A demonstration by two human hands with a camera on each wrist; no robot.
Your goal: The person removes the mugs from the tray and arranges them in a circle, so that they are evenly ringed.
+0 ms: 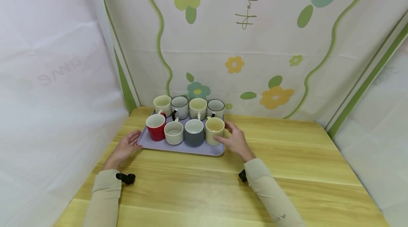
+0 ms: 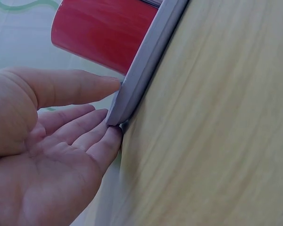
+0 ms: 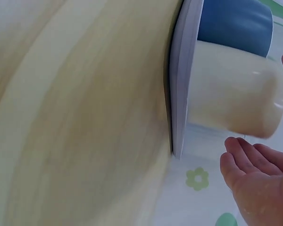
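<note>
On the wooden table [image 1: 191,184], my left hand [image 1: 125,146], fingers relaxed, touches the lilac tray [image 1: 172,148] at its near corner; my right hand [image 1: 236,141], grasping nothing, spreads beside the pale-yellow mug [image 1: 210,135]. Best to take both ends low and evenly, without jostling the rear mugs [image 1: 197,106].

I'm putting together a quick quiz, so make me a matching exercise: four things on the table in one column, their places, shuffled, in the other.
1. Red mug
2. Ribbed white cup
3. Pale yellow mug
4. Lavender tray

A. Under all the mugs
B. Front row, beside the right hand
C. Front row, left end
D. Between the red and gray mugs

Pairs: 1-C, 2-D, 3-B, 4-A
</note>
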